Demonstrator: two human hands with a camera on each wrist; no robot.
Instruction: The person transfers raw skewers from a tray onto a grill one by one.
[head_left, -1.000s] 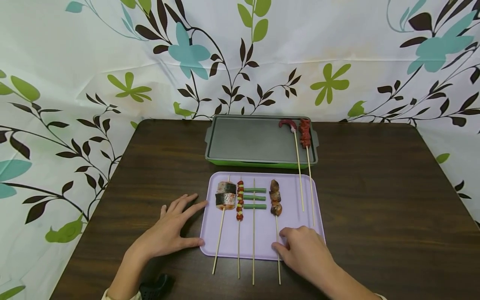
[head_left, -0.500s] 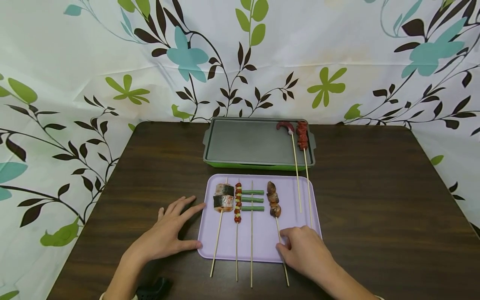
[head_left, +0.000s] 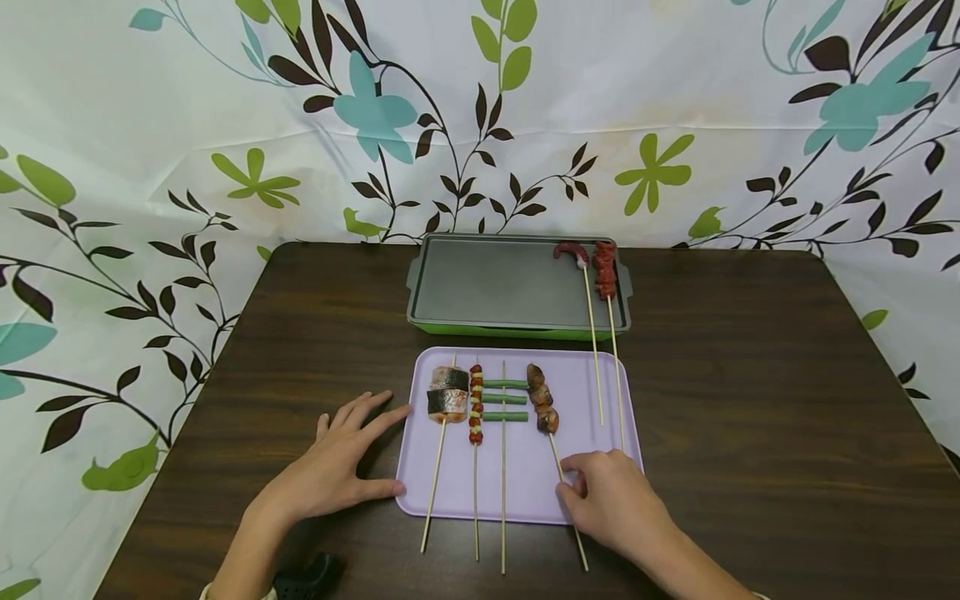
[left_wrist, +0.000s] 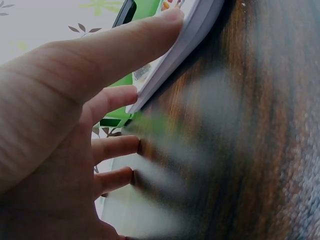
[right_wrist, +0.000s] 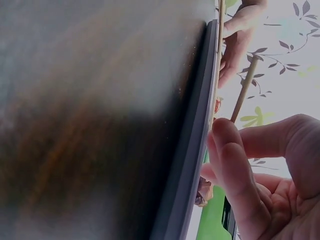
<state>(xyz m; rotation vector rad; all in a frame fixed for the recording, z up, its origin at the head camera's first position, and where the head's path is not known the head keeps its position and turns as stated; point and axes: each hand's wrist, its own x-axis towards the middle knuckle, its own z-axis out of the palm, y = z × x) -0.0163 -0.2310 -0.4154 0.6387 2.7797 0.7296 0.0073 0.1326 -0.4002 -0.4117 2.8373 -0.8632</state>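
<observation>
My right hand (head_left: 618, 504) pinches the stick of a skewer with browned chunks (head_left: 543, 400) between thumb and fingers, over the near right part of a lilac tray (head_left: 525, 492). The stick slants, its bare end passing the tray's near edge; in the right wrist view the stick (right_wrist: 245, 90) rises from the fingertips. At the tray's left edge, my left hand (head_left: 330, 462) is spread, thumb and index fingertips touching the rim. Also on the tray lie a fish-like skewer (head_left: 447, 394), a thin red-and-yellow skewer (head_left: 476, 406) and a skewer with green pieces (head_left: 506, 399).
Behind the tray stands a grey-topped green grill (head_left: 495, 283). A curled tentacle-like skewer (head_left: 573, 252) and a red meat skewer (head_left: 604, 271) lie at its right, sticks reaching over the tray. Dark wooden table (head_left: 750, 400); a patterned cloth (head_left: 555, 108) hangs behind.
The browned skewer has turned: its food end moved left, close to the green pieces, and its bare end swung right. My left hand stays at the tray's edge.
</observation>
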